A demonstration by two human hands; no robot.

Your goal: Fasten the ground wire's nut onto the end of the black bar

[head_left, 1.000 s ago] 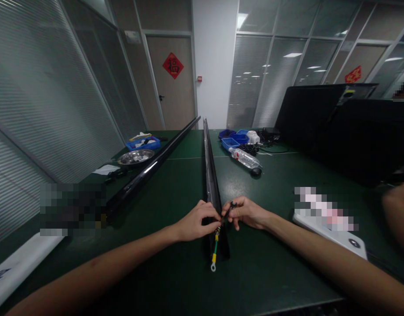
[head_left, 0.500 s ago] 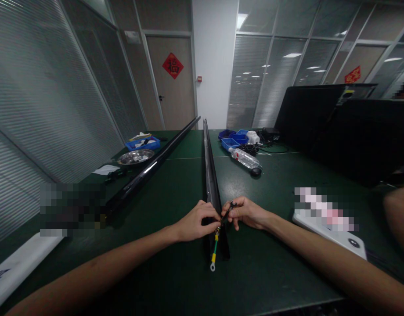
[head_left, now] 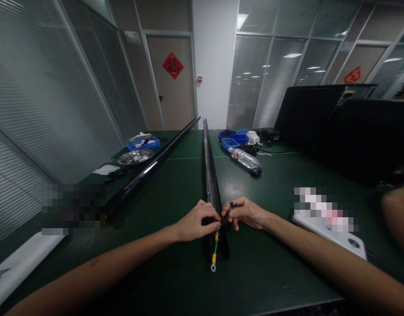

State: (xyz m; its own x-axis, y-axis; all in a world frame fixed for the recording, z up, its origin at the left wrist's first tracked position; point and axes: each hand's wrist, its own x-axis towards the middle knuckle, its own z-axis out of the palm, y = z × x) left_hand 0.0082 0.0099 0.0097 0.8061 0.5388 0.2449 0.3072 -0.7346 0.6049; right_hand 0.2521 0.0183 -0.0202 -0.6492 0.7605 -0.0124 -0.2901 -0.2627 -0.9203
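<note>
At lower centre, the right hand (head_left: 247, 213) is gripping a wrench (head_left: 227, 213), the left hand (head_left: 196, 222) is hiding its hold, and over a rail (head_left: 212, 184) a seemingly half-fastened wire (head_left: 215, 247) is trailing its loose lug (head_left: 213, 267).

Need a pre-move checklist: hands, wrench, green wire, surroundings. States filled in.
1. Wrench held in right hand: ok.
2. Left hand fingertips by the far end of the green wire: ok.
3. Wrench's lower end seated on a fastener: cannot tell, fingers hide it.
4. Wire's near ring lug fastened: not ok, nothing through its hole.
5. Bottle clear of both hands: ok.
</note>
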